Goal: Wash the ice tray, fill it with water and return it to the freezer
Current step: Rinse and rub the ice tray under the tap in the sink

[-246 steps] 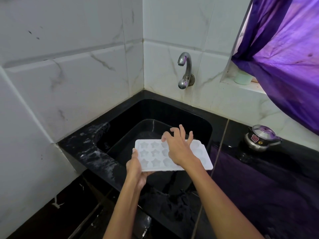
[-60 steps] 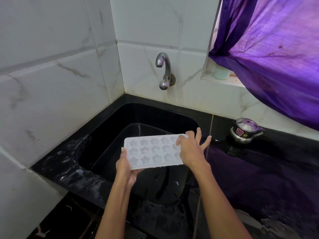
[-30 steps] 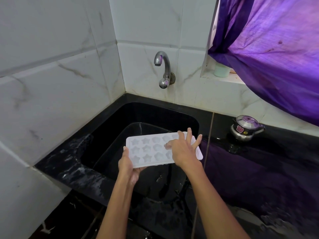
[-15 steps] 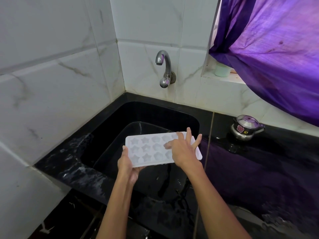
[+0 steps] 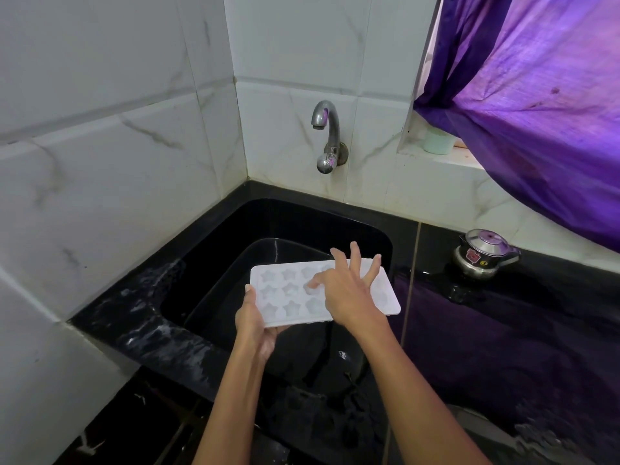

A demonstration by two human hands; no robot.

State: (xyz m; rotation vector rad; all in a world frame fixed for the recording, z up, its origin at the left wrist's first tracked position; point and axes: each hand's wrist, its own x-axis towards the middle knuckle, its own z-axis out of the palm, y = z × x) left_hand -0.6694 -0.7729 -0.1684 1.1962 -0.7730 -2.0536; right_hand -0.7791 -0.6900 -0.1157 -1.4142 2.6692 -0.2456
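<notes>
A white ice tray (image 5: 285,298) with star-shaped and round cups is held level over the black sink (image 5: 208,236). My left hand (image 5: 255,325) grips its near left corner from below, thumb on the rim. My right hand (image 5: 349,290) lies spread on top of the tray's right half, with the thumb pressed into a middle cup and the other fingers straight. The metal tap (image 5: 327,135) on the back wall stands above and behind the tray; no water runs from it.
A small steel pot with a lid (image 5: 484,253) sits on the black counter (image 5: 503,330) to the right. A purple curtain (image 5: 536,105) hangs over the window ledge, where a pale cup (image 5: 437,142) stands. White tiled walls close in on the left and back.
My right hand has slid left across the tray from its right end, and the thumb now rubs a middle cup. The tray and my left hand have stayed nearly in place.
</notes>
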